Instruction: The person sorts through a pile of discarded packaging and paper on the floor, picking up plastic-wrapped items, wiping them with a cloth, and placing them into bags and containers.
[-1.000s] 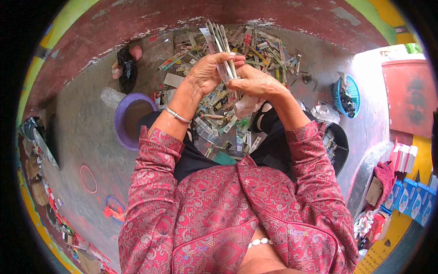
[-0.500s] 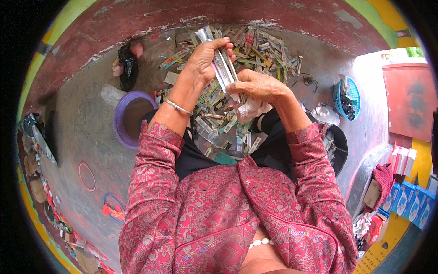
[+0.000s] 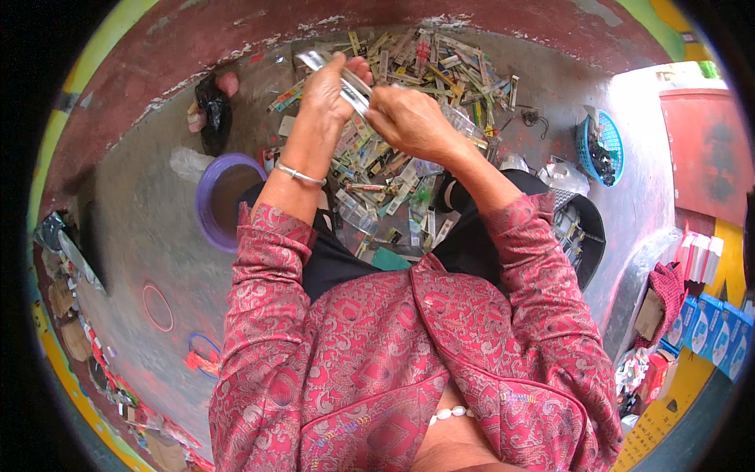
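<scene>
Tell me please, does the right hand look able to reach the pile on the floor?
Probably yes: the pile lies below the right hand with nothing seen between, though it seems busy with strips.

Basin left | packets on floor — ahead | basket — right

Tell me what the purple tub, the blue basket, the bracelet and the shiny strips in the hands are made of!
Purple tub: probably plastic, smooth, even-coloured, thick rim.
Blue basket: likely plastic, given its lattice of holes.
Bracelet: seems metal, silvery and shiny.
Shiny strips: perhaps plastic-wrapped, as they glare; blur leaves it open.
</scene>
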A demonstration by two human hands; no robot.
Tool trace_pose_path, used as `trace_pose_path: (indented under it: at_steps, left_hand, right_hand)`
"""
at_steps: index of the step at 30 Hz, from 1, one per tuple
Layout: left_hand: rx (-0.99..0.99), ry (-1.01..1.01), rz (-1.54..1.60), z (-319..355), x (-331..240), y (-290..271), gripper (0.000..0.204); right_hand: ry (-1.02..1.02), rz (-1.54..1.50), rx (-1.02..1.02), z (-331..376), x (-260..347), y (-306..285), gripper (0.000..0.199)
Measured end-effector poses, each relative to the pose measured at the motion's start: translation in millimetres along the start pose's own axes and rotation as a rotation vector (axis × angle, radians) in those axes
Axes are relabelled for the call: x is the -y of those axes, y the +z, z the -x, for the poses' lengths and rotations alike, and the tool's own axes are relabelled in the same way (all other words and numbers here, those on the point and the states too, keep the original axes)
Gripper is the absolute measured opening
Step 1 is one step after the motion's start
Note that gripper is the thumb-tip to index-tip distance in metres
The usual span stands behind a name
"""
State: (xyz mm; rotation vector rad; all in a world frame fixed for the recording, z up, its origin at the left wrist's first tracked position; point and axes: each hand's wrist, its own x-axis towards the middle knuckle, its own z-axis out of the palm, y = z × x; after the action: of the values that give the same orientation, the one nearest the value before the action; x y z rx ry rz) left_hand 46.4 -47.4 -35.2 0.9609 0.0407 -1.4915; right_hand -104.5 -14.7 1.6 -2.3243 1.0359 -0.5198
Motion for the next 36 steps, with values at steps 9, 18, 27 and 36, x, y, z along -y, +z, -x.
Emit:
trace_pose_path:
  at_steps: [9, 18, 27, 36]
  left_hand:
    - [0.219, 0.161, 0.162, 11.5, -27.9, 0.8, 0.020]
    - [1.008, -0.254, 0.391, 24.6, -16.8, 8.9, 0.031]
    - [0.611, -0.022, -0.011, 39.9, -10.6, 17.6, 0.045]
    - [0.309, -0.003, -0.064, 12.9, -5.2, 0.9, 0.014]
  right_hand:
    - [0.588, -0.474, 0.066, 13.6, -44.9, -77.0, 0.046]
    - [0.413, -0.974, 0.544, 3.3, -1.0, -15.6, 0.043]
    - [0.365, -0.803, 0.355, 4.6, -1.5, -22.9, 0.034]
    - [0.332, -0.463, 0.156, 4.0, -31.8, -49.0, 0.055]
